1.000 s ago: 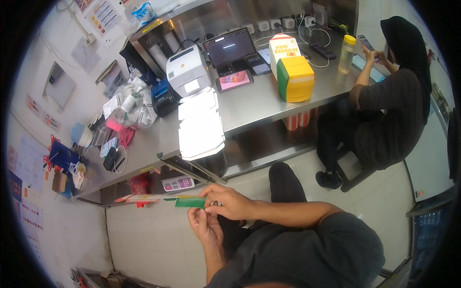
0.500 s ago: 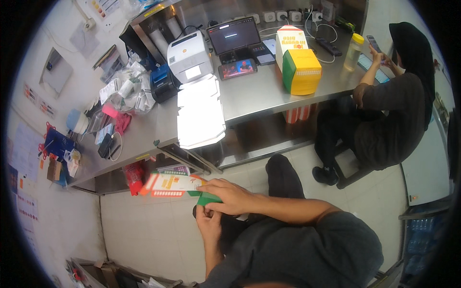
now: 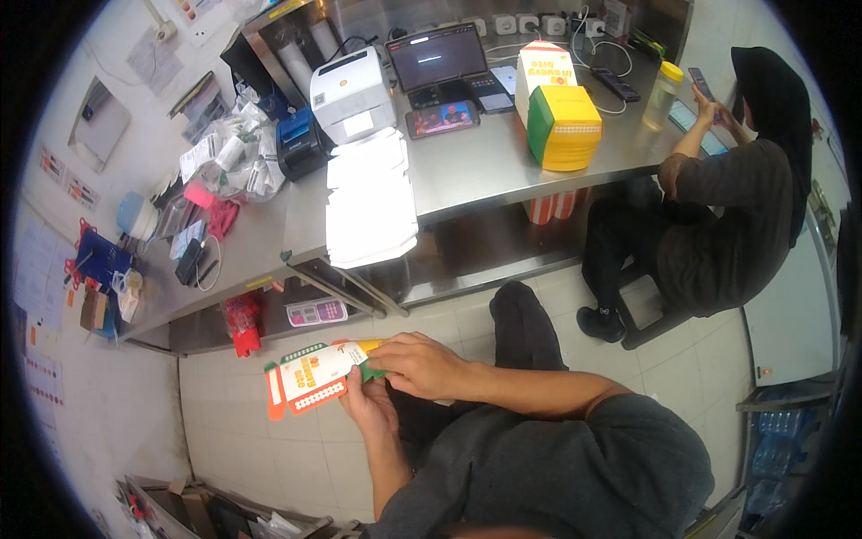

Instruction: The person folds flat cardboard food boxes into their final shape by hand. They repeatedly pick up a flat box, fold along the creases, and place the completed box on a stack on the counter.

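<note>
Head view of a seated person holding a flat, unfolded cardboard box blank printed in white, orange and green (image 3: 310, 379) low in front of the body, above the pale tiled floor (image 3: 269, 449) and just in front of the stainless-steel work table (image 3: 485, 171). The right hand (image 3: 417, 364) lies over the blank's green end with its fingers curled down and closed on the card; the left hand (image 3: 370, 409) supports the same end from beneath, thumb up against the card, so both hands are clamped on one edge while the far end hangs free and tilts toward the floor. As a judgement, the step in hand is folding or erecting the blank, and it would go best with the thumbs set along a scored crease, the free end kept from sagging, and pressure applied evenly so the panel bends on the score, not across the print. A stack of white flat card blanks (image 3: 370, 208) rests on the table edge; a finished yellow-and-green box (image 3: 564, 126) stands farther back, beside a laptop (image 3: 437, 56) and a white label printer (image 3: 353, 92). Another person (image 3: 727, 216) sits at the right, apart from this work.
</note>
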A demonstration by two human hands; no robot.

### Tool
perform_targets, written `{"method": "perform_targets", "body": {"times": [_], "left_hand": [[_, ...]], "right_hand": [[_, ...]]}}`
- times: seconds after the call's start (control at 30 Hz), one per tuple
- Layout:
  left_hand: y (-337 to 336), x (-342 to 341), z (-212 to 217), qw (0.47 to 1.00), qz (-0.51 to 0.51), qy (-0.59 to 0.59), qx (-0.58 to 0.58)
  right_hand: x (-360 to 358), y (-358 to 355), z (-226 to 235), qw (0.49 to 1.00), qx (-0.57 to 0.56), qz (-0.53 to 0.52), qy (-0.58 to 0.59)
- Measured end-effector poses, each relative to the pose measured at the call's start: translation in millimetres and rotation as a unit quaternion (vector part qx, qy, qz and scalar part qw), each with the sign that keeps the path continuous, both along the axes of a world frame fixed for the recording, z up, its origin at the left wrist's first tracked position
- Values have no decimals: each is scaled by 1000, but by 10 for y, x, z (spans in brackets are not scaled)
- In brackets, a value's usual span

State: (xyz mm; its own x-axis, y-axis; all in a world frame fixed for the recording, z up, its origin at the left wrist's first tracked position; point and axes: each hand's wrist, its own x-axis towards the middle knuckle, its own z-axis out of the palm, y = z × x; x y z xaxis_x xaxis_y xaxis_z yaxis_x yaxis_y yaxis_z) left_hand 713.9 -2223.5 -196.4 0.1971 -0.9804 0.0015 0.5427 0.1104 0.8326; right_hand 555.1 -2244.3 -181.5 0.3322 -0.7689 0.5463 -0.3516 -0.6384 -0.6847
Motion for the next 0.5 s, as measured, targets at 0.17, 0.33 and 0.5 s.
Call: {"method": "perform_targets", "body": {"times": [0.17, 0.33, 0.5], "left_hand": [[28, 82, -285, 965, 107, -239, 13], [-31, 222, -654, 699, 205, -610, -312], [-26, 106, -570, 890, 95, -410, -172]], "right_hand": [[-9, -19, 64, 947, 227, -4, -227], [33, -51, 40, 974, 102, -11, -203], [48, -57, -49, 967, 130, -44, -216]]}}
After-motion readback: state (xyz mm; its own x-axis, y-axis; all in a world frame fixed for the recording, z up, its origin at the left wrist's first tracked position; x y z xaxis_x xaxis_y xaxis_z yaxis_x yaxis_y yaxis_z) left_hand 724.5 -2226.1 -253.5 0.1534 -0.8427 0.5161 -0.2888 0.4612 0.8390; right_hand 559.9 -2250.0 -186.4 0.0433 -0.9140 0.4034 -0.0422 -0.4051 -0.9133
